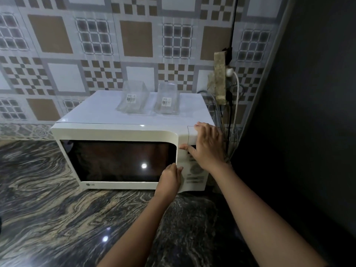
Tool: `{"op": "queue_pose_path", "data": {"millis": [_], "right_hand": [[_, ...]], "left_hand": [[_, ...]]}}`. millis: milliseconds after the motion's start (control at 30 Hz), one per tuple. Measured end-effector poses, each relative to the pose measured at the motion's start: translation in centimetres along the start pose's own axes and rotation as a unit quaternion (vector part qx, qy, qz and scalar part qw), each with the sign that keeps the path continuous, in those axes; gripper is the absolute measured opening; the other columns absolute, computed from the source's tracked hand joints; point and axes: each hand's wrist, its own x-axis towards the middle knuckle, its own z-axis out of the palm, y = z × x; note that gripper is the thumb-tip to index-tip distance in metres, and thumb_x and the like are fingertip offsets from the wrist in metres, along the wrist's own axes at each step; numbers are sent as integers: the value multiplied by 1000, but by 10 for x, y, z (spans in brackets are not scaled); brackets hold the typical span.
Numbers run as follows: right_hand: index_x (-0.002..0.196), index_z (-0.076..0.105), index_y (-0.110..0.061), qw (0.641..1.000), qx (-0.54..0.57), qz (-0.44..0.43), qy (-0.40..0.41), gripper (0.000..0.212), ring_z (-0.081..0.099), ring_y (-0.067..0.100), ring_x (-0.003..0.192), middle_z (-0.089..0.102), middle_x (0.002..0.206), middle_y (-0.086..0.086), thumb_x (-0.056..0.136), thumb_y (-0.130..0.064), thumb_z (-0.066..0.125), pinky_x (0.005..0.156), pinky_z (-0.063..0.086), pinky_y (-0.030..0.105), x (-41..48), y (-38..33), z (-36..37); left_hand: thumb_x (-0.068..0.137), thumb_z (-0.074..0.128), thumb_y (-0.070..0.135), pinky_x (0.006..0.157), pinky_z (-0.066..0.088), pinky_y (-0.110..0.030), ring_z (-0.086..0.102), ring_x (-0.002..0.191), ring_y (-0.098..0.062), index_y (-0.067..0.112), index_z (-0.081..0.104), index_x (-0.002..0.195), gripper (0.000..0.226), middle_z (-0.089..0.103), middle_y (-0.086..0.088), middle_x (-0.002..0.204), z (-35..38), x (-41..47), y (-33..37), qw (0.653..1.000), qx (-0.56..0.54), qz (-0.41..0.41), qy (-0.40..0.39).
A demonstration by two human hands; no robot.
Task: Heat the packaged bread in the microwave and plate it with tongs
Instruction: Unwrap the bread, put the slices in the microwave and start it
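Observation:
A white microwave [123, 132] stands on the marbled countertop with its dark glass door [119, 160] closed. On its top lie two clear plastic packages, one on the left [133, 99] and one on the right [167, 101], each with a barcode label; I cannot make out their contents. My left hand [170, 177] is at the door's right edge, its fingers curled onto that edge. My right hand [207, 145] rests flat over the microwave's top right corner, with the thumb against the control panel [194, 177]. No bread, tongs or plate is in sight.
The dark marbled countertop [57, 218] spreads in front and to the left. Behind is a patterned tile wall [92, 54]. A socket block with several cables [229, 89] hangs just right of the microwave, beside a dark wall [308, 112].

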Motion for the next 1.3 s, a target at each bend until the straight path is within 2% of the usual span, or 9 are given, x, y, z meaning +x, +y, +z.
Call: {"op": "queue_pose_path", "data": {"millis": [200,333,467,567,667,733,867,1133,1300], "right_hand": [[123,49,-6,999,8,-31,18,82,37,21,120,55,128,12,77,-72,40,105,26,39,-3,10,4],[144,26,1,997,64,-12,40,84,18,27,140,21,150,15,83,-50,54,117,14,32,-24,26,10],[149,1,-7,981,170,98,-9,97,1,17,145,-2,158,7,83,-29,68,117,16,31,-58,40,21],[150,1,-9,955,221,178,-90,96,13,21,146,7,158,10,84,-27,68,116,19,30,-76,46,37],[147,23,-6,929,256,216,-155,78,33,25,137,33,148,14,84,-22,68,107,31,29,-88,42,54],[140,35,-3,923,264,240,-147,69,42,27,129,44,138,16,82,-18,70,98,36,26,-92,37,61],[132,43,-1,916,287,259,-111,65,48,25,120,52,127,16,77,-14,75,77,30,8,-94,33,65],[138,38,-6,915,280,265,-115,72,46,26,124,49,134,13,79,-23,75,89,38,23,-97,33,68],[137,36,-4,912,281,274,-118,72,48,26,124,50,134,15,79,-23,74,84,36,20,-100,32,68]], "left_hand": [[99,41,24,62,35,-29,55,74,-27,-1,53,84,31,54,-12,81,0,-1,-5,1000,3,5,-9],[99,41,22,64,34,-29,56,79,-32,-4,55,88,32,58,-19,87,1,0,-8,1000,9,16,-12],[99,41,23,65,32,-29,55,81,-35,-4,56,89,33,56,-20,88,3,1,-12,1000,14,15,-8],[98,42,23,66,34,-30,56,83,-36,-5,57,90,33,58,-22,91,3,3,-13,1000,14,23,-5],[98,43,22,68,36,-34,56,84,-36,-6,58,89,33,59,-24,89,2,4,-16,1000,10,29,-4],[98,44,22,69,37,-37,55,82,-36,-7,57,87,34,59,-24,86,3,4,-17,1000,8,29,-4],[98,44,22,62,26,-30,53,79,-34,-7,54,84,33,56,-23,84,5,3,-15,1000,11,15,7],[98,43,22,61,23,-27,44,72,-23,-6,54,85,33,52,-17,81,5,2,-13,1000,8,14,8],[98,44,23,63,26,-28,46,73,-23,-5,55,84,33,53,-16,81,5,4,-15,1000,9,18,5]]}}
